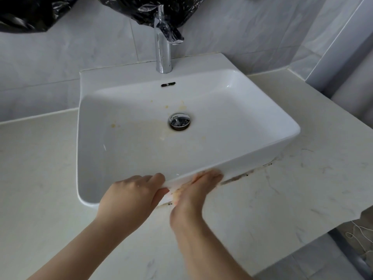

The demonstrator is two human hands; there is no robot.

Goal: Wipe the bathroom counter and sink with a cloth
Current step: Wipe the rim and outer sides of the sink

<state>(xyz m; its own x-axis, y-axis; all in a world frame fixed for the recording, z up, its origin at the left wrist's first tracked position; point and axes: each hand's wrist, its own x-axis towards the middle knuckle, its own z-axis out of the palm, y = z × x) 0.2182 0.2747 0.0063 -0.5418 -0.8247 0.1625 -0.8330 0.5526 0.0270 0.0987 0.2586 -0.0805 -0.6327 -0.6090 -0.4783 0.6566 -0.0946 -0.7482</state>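
Two hands; one sink; one faucet

Sink sits on counter; faucet behind its drain.

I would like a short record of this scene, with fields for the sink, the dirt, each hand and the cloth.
sink: white rectangular ceramic sink on pale marble counter
dirt: yellowish stains near chrome drain; dark grime along the sink's front base
left hand: grips the sink's front rim
right hand: blurred, pressed against the sink's front wall
cloth: not clearly visible
tap: chrome tap, black plastic above
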